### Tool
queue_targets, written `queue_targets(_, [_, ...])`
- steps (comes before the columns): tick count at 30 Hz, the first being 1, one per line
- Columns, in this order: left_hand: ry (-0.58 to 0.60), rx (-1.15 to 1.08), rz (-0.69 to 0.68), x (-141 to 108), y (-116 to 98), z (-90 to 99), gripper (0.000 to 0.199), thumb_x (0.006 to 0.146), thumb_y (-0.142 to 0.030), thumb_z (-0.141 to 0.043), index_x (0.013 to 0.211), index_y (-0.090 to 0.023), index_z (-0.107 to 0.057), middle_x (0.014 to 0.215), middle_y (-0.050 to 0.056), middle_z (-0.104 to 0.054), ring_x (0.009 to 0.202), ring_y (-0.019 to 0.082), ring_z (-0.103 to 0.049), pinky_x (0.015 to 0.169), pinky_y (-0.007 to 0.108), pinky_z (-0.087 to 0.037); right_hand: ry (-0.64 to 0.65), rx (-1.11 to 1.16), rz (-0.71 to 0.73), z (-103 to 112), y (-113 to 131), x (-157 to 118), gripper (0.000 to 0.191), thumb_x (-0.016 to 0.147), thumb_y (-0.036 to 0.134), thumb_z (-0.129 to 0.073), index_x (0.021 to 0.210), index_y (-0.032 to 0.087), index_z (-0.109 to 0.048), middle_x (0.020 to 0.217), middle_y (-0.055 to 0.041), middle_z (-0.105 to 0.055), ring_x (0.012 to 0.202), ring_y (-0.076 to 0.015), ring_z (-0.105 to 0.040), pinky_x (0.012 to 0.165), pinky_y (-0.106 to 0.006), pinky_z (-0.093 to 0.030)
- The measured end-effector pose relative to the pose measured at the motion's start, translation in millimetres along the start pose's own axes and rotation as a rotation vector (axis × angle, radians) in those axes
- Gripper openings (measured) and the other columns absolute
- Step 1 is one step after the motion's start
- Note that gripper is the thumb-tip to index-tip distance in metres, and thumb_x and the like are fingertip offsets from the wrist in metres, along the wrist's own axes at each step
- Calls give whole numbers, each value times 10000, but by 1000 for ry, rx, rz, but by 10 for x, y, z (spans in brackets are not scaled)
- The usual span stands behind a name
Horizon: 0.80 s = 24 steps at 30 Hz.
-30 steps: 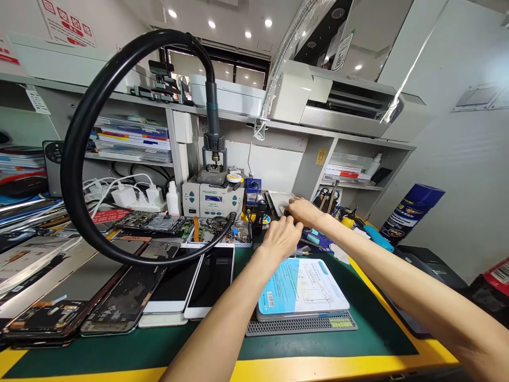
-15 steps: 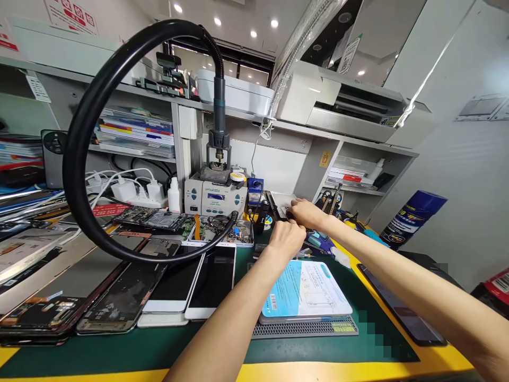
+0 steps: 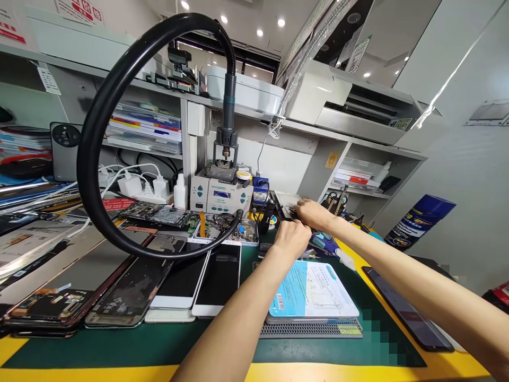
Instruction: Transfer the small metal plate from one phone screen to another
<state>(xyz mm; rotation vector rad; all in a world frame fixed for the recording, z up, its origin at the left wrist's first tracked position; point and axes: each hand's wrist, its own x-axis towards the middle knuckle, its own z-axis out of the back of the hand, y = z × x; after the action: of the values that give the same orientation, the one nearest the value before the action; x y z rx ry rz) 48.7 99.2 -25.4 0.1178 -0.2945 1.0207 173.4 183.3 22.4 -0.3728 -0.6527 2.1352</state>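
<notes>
Both hands reach to the back of the bench. My left hand (image 3: 293,236) is closed like a fist with its knuckles up. Whatever it grips, if anything, is hidden behind it. Just beyond and to the right, my right hand (image 3: 314,214) has its fingers curled down at small dark items by a pale tray (image 3: 287,198). Its fingertips are too small and covered to make out. Below my left forearm's right side lies a blue and white printed package (image 3: 314,289), resting on a grey perforated plate (image 3: 310,329).
Phones and screens, among them a white-framed phone (image 3: 218,278), cover the left side. A black hose (image 3: 85,143) loops above them from the hot air station (image 3: 222,196). At right stand a blue spray can (image 3: 421,220) and a dark phone (image 3: 409,313). A green mat (image 3: 131,347) covers the bench.
The whole scene has shifted slightly to the right as the camera turned. Both hands stay at the same spot at the back, with hardly any change in their pose.
</notes>
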Motion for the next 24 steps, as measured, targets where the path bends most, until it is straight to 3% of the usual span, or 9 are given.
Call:
queue_targets(11, [19,-11,-15,0,12,24,296,968,-334,-637,1195,-144,-643,1162,93,-681,986,217,-685,842,416,-592,32,33,-142,-43,-3,19,279,990,336,-629,1186,139,-648,1120,-83,-693,933,-205,-695,813,-398,-593])
queue_targets(24, [14,-14,-25,-22,10,50,279,966,-327,-639,1176,-144,-649,1156,89,-682,991,217,-683,844,416,-591,14,66,-98,-23,-26,-37,262,991,333,-628,1166,139,-657,1127,-83,-692,940,-204,-694,822,-400,-592])
